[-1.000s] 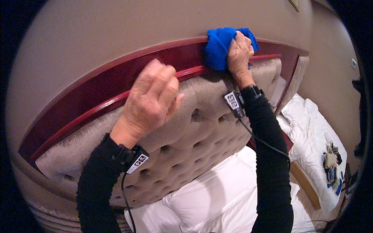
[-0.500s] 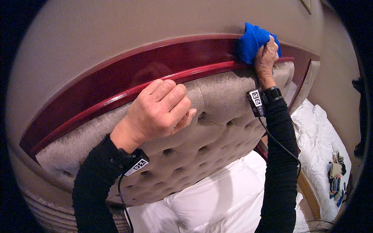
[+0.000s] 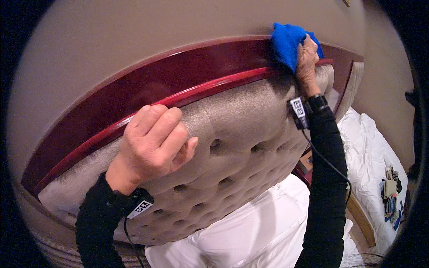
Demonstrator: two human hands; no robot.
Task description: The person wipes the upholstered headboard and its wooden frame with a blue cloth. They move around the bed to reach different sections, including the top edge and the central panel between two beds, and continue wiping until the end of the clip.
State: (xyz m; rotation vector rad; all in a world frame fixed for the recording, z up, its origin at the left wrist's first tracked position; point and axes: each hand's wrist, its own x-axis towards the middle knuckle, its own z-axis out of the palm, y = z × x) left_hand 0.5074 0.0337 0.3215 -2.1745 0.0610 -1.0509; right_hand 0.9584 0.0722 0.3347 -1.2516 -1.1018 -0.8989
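Observation:
My right hand [image 3: 308, 60] grips a crumpled blue cloth [image 3: 287, 44], pressed against the dark red wooden top panel [image 3: 196, 62] of a headboard near its right end. The cloth covers part of the panel's upper edge. My left hand [image 3: 154, 143] is curled into a fist in front of the glossy red rail [image 3: 210, 90], over the grey-beige tufted padding [image 3: 250, 116]. Nothing shows between its fingers, though the palm side is hidden. Whether the fist touches the rail I cannot tell.
White bedding [image 3: 241, 228] lies below the padding. Farther right is another white-covered bed [image 3: 368, 143] with a small pile of mixed items [image 3: 391, 194] on it. A beige wall [image 3: 147, 31] rises behind the headboard. Cables [image 3: 328, 163] hang from the devices on both wrists.
My left fist has shifted left and a little down in the view. The right hand and cloth sit slightly higher in the picture, as the view itself has moved a little.

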